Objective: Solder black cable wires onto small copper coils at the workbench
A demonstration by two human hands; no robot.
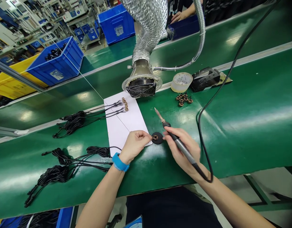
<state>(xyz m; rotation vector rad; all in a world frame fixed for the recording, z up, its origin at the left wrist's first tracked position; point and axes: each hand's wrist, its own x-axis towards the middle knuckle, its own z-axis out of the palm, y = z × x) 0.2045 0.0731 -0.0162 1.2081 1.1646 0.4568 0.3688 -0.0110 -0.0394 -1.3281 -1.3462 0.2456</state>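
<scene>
My right hand [184, 147] grips a soldering iron [181, 145] by its grey-and-black handle, the tip pointing up and away to the left. My left hand [136, 142], with a blue wristband, is closed in a pinch at the left edge of a round black pad [157, 142]. A thin solder wire [93, 87] runs down from the upper left into this hand. On the pad lies a small copper-wound ring coil [155, 137], close to my left fingertips; whether they touch it is hard to tell. Beneath the left hand is a white sheet [122, 126].
Bundled black cables [53, 174] lie at left; others [74, 122] end in coils [125, 104] on the sheet. A fume extractor [142, 85] hangs ahead. Loose coils [184, 98], a tape roll [181, 82] and a black holder [205, 79] stand right. A co-worker's hand [179, 16] shows behind.
</scene>
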